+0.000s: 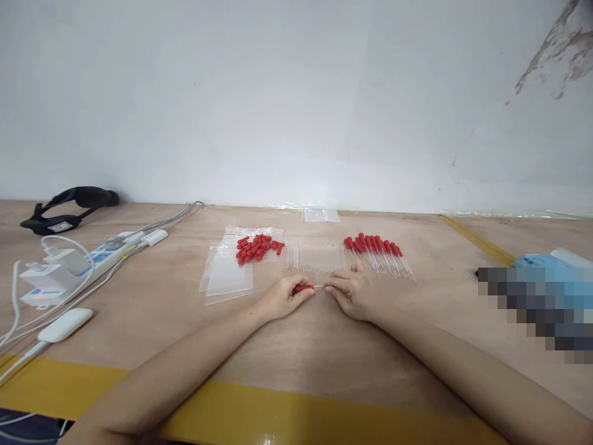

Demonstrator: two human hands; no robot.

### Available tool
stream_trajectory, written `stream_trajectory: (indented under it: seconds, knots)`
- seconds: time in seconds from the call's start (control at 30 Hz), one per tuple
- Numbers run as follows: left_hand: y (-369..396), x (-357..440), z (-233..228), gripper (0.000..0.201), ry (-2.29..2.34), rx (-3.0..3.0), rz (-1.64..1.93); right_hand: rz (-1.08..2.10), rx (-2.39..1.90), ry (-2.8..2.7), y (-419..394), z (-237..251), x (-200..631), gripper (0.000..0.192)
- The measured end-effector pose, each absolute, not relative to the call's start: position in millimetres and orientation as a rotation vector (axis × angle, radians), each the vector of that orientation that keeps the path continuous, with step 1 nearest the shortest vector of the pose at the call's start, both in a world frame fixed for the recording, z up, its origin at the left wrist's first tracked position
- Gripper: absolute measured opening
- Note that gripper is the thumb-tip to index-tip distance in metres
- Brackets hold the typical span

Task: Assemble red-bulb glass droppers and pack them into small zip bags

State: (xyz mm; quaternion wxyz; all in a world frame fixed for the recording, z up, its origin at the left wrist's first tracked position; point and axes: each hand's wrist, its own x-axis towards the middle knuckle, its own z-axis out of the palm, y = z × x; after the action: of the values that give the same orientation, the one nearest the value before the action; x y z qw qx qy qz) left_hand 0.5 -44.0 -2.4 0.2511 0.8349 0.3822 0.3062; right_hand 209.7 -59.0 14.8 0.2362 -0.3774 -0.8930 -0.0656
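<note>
Hands meet at the middle of the pale wooden worktop [417,346], so that's where the grip is. The left hand [281,298] is curled shut, fingertips pinching a small red rubber dropper bulb [302,288]. The right hand [348,294] sits just beside it, fingers closed on the far end of a thin clear glass pipette tube [319,287] that runs between the two hands. The tube is really faint, so I can't tell whether the bulb is already seated on it or only touching the end.

Just beyond the grip lies a row of bare clear glass tubes [314,257], side by side. Beyond and to the left of the grip there's a loose pile of red rubber bulbs [257,246] sitting on clear plastic zip bags [228,275] that fan out toward the person. Beyond and to the right of the grip, near the right hand's knuckles, is a fanned bunch of finished droppers with red tops [376,252].

Well off to the left of the grip are a white power strip with plugs and cables [99,255], a white oval gadget [65,324] and a black strap thing [69,207] by the wall. Yellow tape [278,411] runs along the near edge, under both forearms.
</note>
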Motion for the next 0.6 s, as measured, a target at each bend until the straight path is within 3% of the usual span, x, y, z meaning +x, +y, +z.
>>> stream_trajectory:
  seconds: [0.6]
  knots:
    - [-42,0,3,0.016,0.89,2.64,0.899,0.176,-1.078,-2.531,-52,11,194,0.031]
